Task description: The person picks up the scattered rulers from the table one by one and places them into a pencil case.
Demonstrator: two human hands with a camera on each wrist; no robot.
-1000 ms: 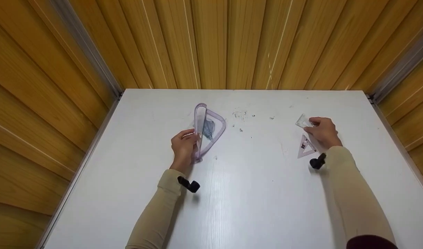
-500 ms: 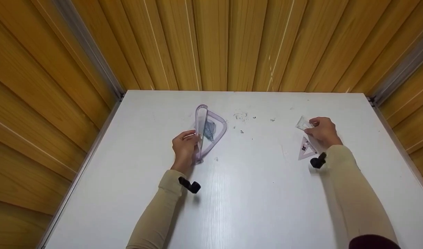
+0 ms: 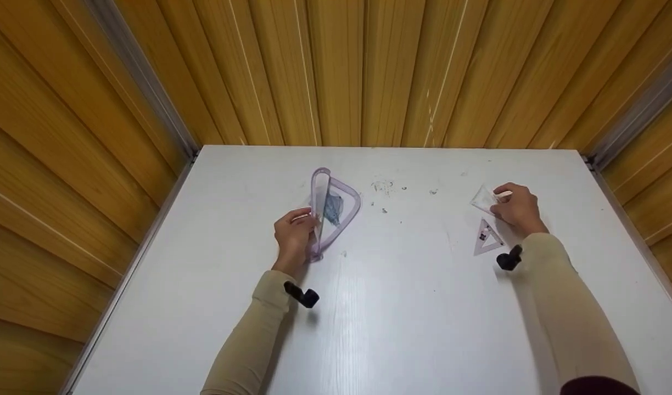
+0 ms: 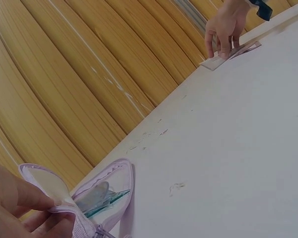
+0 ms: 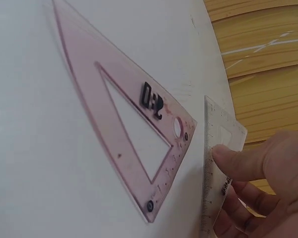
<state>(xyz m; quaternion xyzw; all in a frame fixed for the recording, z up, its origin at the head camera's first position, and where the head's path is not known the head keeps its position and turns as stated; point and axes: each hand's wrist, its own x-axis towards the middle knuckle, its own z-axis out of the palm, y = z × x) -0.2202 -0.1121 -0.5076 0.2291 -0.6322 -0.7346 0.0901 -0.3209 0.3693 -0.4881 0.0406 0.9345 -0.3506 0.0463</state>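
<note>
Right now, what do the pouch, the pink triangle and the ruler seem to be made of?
Pouch: soft clear plastic with lilac edging, likely vinyl; the contents show through. Pink triangle: rigid tinted transparent plastic; the table shows through. Ruler: clear hard plastic with printed marks, probably acrylic.

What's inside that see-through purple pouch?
Inside the pouch, held open by the left hand, lies a bluish-green clear flat piece. Its lower part is hidden behind the fingers.

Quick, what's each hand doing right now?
Left hand: holds the clear pouch open by its flap.
Right hand: pinches the clear ruler, next to the pink triangle.
</note>
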